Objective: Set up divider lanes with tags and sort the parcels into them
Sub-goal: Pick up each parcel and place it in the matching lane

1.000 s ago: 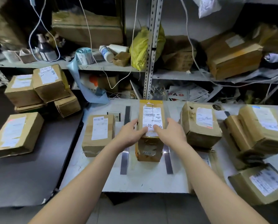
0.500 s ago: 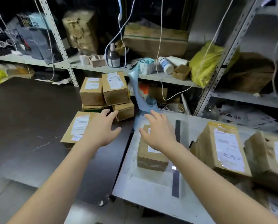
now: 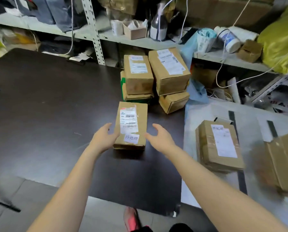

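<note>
The step in hand looks like fetching one more parcel for sorting. A taped cardboard parcel (image 3: 131, 124) lies flat at the centre of the frame on the dark table (image 3: 48, 106), with a shipping label and a small handwritten tag on top. The left hand (image 3: 104, 139) is spread at its left edge, fingers apparently touching the side. The right hand (image 3: 161, 139) is spread just beside the right edge (whether it touches, I cannot tell). Neither hand has closed on the parcel.

Above it, in the upper middle, sits a stack of parcels (image 3: 156, 76) not yet sorted. At the right of the frame the white table (image 3: 198, 113) carries dark divider strips (image 3: 231, 115), and one tagged parcel (image 3: 220, 144) already lies beside a strip.

The next move probably calls for closing both palms on the long sides, lifting level, then carrying it right to the lane matching its tag.
</note>
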The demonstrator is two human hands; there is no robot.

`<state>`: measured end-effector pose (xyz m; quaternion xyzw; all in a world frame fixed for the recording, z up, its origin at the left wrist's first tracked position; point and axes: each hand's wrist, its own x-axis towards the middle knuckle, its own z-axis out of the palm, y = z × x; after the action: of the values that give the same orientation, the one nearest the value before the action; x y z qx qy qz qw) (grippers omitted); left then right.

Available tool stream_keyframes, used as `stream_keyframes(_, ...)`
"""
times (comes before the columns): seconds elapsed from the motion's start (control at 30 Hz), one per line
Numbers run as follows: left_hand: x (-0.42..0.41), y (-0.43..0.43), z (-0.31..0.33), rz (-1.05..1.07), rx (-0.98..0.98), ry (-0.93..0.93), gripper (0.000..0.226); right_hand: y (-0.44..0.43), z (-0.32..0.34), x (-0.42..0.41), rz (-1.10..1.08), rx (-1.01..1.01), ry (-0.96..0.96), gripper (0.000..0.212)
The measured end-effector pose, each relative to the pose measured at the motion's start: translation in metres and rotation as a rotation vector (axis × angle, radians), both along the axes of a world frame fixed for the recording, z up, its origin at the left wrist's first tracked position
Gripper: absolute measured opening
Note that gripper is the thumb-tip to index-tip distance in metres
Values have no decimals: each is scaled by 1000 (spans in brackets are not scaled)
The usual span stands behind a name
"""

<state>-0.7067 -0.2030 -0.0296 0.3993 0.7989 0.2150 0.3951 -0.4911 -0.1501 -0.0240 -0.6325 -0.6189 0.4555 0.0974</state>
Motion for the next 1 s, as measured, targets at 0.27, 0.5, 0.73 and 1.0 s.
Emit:
stream_keyframes(0.27,1,0,-47,12,92,-241,23,-9,-39,-39,-144,-65,138,45)
stream_keyframes(0.5,14,-14,-31,21,241,-212,26,-24,-24,-30,-164,-31,192,48)
stream_keyframes(0.73,63,-29,4,-21,352,-232,38,-42,10,30,-194,122,220,47)
stream_keyframes(1.0,205,-11,29,-319,432,-306,42,-54,48,179,-379,246,174,27)
